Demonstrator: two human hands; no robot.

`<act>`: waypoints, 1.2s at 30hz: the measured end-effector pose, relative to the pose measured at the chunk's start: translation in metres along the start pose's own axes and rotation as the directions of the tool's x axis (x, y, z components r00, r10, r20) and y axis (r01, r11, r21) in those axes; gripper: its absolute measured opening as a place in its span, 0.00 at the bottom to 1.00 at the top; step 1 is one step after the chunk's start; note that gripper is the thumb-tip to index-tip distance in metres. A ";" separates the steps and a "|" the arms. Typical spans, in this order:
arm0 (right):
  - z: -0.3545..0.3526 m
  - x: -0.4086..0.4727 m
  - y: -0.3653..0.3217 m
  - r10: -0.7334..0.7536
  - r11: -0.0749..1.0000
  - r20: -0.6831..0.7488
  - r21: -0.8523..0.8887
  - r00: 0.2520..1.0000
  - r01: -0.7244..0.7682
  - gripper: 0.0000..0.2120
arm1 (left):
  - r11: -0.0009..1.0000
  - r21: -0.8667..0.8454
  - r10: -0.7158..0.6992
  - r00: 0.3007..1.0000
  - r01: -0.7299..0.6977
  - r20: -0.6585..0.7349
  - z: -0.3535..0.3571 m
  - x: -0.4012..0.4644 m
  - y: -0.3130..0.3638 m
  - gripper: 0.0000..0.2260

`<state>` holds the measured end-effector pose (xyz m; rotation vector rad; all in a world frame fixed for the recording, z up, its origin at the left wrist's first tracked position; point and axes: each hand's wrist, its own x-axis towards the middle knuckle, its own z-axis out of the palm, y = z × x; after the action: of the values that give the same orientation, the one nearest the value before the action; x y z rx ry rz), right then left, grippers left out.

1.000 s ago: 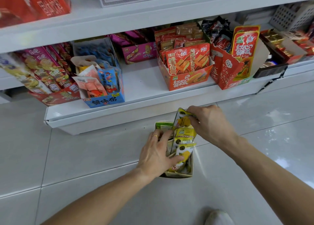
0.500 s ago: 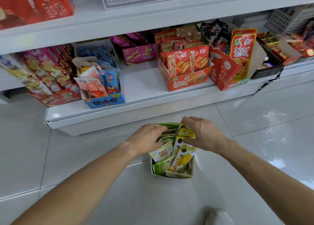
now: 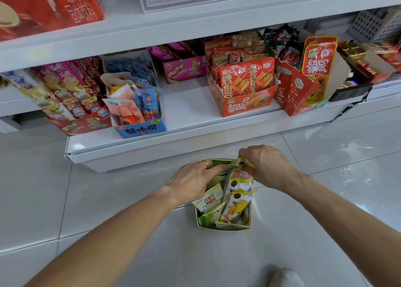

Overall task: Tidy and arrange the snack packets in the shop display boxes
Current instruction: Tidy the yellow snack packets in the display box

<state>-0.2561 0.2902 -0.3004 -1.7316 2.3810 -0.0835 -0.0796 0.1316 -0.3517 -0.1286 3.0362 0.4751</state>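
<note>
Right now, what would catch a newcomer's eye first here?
Both hands, left hand and right hand, reach into a small display box of yellow and green snack packets on the tiled floor. Behind it, the low white shelf carries a bright orange-red packet box and a blue one.

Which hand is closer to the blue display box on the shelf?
Left. The left hand is below the blue display box, slightly right; the right hand is farther right across the floor box.

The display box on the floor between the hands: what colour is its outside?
White outside, on the display box; best seen in the head view.
</note>
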 end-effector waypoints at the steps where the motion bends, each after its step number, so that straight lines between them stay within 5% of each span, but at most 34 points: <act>1: -0.002 0.000 0.002 0.006 1.000 -0.005 0.012 1.000 -0.006 0.08 | 1.000 0.010 0.007 1.000 -0.007 -0.002 0.000 -0.001 -0.002 0.29; 9: -0.004 0.001 0.009 0.026 0.994 -0.025 0.106 0.999 -0.023 0.08 | 0.994 0.102 0.039 0.998 -0.034 -0.044 -0.001 -0.002 -0.009 0.21; 17: 0.009 0.000 -0.006 0.037 0.982 0.041 0.182 0.998 -0.044 0.28 | 0.997 -0.035 0.069 0.996 -0.071 -0.058 0.003 0.010 -0.007 0.16; 22: 0.004 -0.004 0.004 0.023 0.948 0.114 0.313 0.993 -0.058 0.18 | 0.996 -0.090 -0.013 1.000 0.013 0.004 -0.001 0.006 -0.007 0.24; 27: -0.010 -0.009 0.010 0.005 0.958 0.110 0.285 0.994 -0.036 0.12 | 0.995 0.084 0.059 0.998 -0.059 -0.001 -0.002 0.005 -0.010 0.29; 36: -0.021 0.000 0.002 -0.074 0.963 0.236 0.271 0.969 0.007 0.15 | 0.964 0.249 0.094 0.995 -0.095 0.017 -0.008 0.011 -0.004 0.20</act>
<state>-0.2618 0.2896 -0.2802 -1.5648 2.0520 -0.1791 -0.0911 0.1248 -0.3462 0.0310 3.0743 0.0946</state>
